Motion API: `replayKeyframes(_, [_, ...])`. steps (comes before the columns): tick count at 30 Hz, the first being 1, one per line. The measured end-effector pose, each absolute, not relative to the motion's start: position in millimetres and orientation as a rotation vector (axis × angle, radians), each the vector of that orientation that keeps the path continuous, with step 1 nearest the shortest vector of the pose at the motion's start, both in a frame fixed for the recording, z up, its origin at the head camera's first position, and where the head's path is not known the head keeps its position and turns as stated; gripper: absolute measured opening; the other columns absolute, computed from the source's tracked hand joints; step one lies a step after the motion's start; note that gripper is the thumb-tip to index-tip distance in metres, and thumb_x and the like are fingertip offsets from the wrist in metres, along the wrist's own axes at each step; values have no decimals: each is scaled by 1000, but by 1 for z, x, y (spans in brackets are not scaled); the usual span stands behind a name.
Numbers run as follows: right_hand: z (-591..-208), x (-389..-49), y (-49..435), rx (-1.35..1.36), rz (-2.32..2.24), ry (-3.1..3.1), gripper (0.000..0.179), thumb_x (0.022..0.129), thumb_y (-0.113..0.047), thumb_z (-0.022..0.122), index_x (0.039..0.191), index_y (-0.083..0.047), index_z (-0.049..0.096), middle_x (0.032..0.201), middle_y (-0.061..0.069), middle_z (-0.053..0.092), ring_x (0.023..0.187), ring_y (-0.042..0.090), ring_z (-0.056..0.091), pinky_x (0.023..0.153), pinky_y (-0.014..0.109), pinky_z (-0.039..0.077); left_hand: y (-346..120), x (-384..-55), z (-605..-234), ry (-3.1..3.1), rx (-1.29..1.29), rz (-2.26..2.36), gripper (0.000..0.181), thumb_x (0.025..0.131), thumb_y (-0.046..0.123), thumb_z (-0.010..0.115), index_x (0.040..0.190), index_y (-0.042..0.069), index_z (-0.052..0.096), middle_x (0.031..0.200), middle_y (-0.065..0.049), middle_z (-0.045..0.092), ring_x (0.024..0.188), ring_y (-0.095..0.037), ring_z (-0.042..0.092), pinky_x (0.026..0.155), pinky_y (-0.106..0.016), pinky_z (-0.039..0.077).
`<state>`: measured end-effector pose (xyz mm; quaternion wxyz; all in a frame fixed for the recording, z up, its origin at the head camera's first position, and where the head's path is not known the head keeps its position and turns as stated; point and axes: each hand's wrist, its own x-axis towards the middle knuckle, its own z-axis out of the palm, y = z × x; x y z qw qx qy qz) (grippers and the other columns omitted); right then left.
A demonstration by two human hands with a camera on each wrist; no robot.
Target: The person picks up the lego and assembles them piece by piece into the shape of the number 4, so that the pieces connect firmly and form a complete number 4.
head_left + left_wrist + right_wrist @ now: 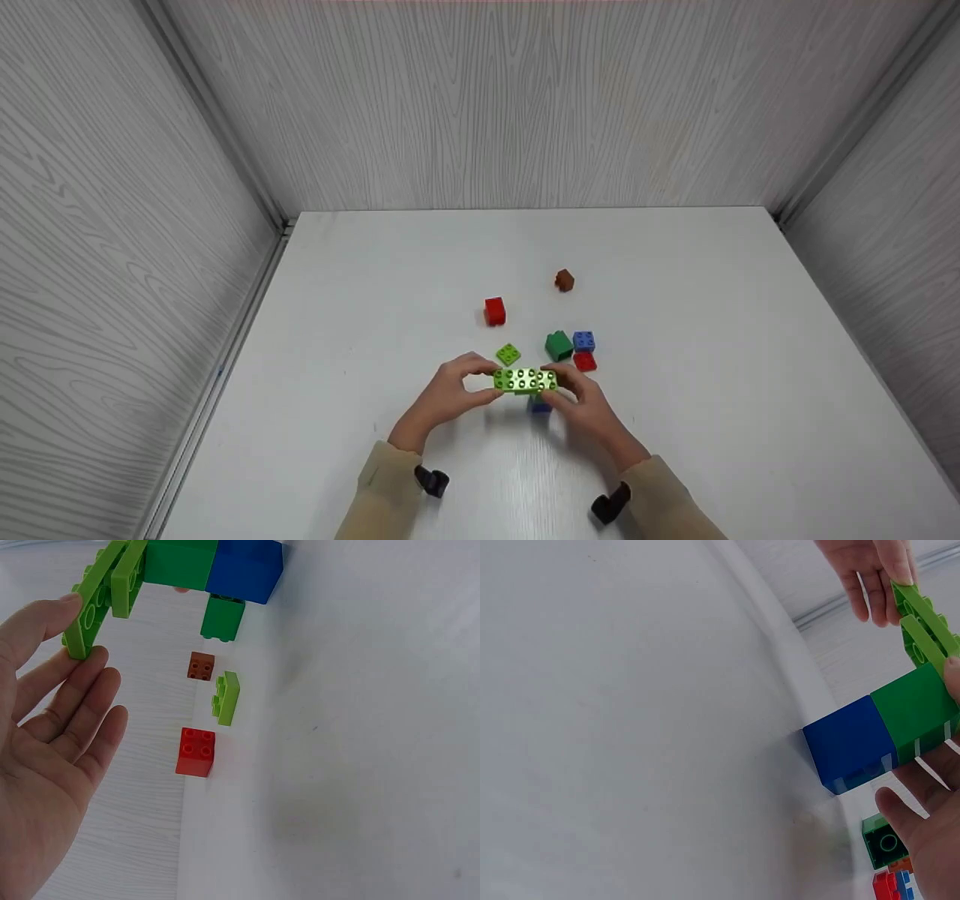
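Observation:
Both hands hold a stack of toy building bricks just above the white table. Its top is a long lime-green plate [525, 380], studs facing up. Beneath that come a shorter lime plate [129, 581], a green brick [180, 562] and, lowest, a dark blue brick [849, 744]. My left hand [450, 390] pinches the long plate's left end between thumb and fingers. At the right end, my right hand [585, 401] grips the stack, its thumb by the green brick and fingers behind in the right wrist view.
Beyond the hands lie a small lime plate [508, 355], a red brick [495, 311] and a brown brick [565, 280]. To the right, a green brick [559, 346], a blue brick [583, 341] and a red piece [585, 361] sit close together. Grey wood-grain panels [480, 105] enclose the table.

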<state>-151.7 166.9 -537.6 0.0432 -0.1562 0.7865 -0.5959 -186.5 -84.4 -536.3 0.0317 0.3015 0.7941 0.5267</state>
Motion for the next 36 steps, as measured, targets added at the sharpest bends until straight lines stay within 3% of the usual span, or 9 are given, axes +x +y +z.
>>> replayKeyframes(11, [-529,-155,157,-504,-1811,2424,39,94,-18,56,127,2,51,124,18,53,114,25,50,101,47,34,-82,-185,-538,2466,911,1600,31,81,15,73,110,9,66,103,-3,62,100,-26,56,87,-45,44])
replayKeyframes(15, [-530,-156,154,-462,-1822,2405,36,94,-18,56,124,1,53,121,16,56,108,22,52,99,44,36,-82,-184,-537,2475,903,1600,31,81,16,73,110,10,66,103,-1,62,100,-21,56,88,-45,44])
replayKeyframes(24, [-532,-158,153,-371,-1919,2340,26,93,-15,58,115,-1,59,105,6,58,89,19,52,75,23,46,-74,-183,-542,2488,924,1684,34,83,22,72,112,9,62,105,2,60,99,-13,55,88,-46,46])
replayKeyframes(28, [-532,-157,154,-356,-1911,2348,27,93,-16,58,116,-2,59,107,7,58,91,19,51,76,23,46,-67,-183,-544,2530,934,1671,35,82,24,72,112,11,63,106,5,60,97,-10,55,87,-37,47])
replayKeyframes(36, [-533,-153,156,-388,-1839,2455,29,91,-14,61,117,-1,59,110,9,59,97,20,53,91,35,42,-67,-184,-544,2563,972,1657,32,81,26,73,109,11,66,101,3,61,95,-10,56,87,-38,47])
